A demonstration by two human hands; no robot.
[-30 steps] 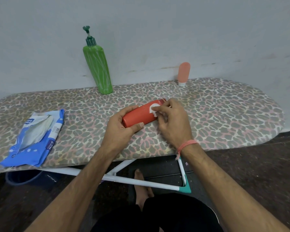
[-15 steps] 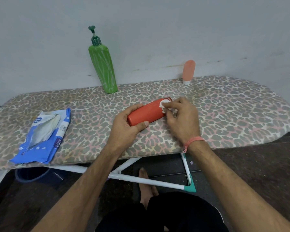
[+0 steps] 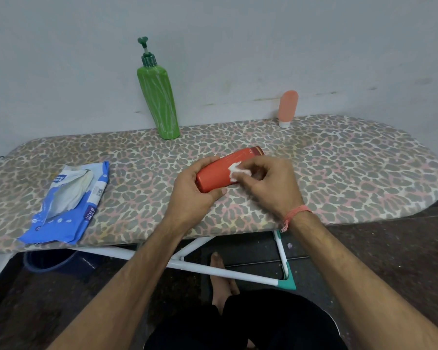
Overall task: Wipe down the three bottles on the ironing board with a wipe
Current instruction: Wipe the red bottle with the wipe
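Red bottle (image 3: 224, 170): lies on its side near the middle of the ironing board (image 3: 352, 173), tilted so its cap end points toward the far right; it is the one in hand at this moment.
Left hand (image 3: 194, 192): curled round the bottle's base end, thumb on the near side, fingers over the far side, steadying it.
Right hand (image 3: 268, 183): fingers bunched, pinching a small white wipe (image 3: 235, 170) and pressing it against the bottle's side about midway along its body.
Green pump bottle (image 3: 159, 97): stands upright at the board's far edge, left of centre, by the wall, well apart from both hands.
Peach tube (image 3: 287, 108): stands on its white cap at the far edge, toward the right end, also untouched.
Wipe packet (image 3: 68, 200): blue, flap open, lies toward the board's near left corner with white sheets showing.
Step in hand: rubbing down the red bottle's body, as I judge it.
Progress: the red bottle is partly covered at best; nothing shows which of its sides are done. Whether the green bottle or the peach tube have been wiped cannot be told from how they stand.
Left to do: by my reading, finish the red bottle, set it upright, then treat whichever of the other two is unwiped.
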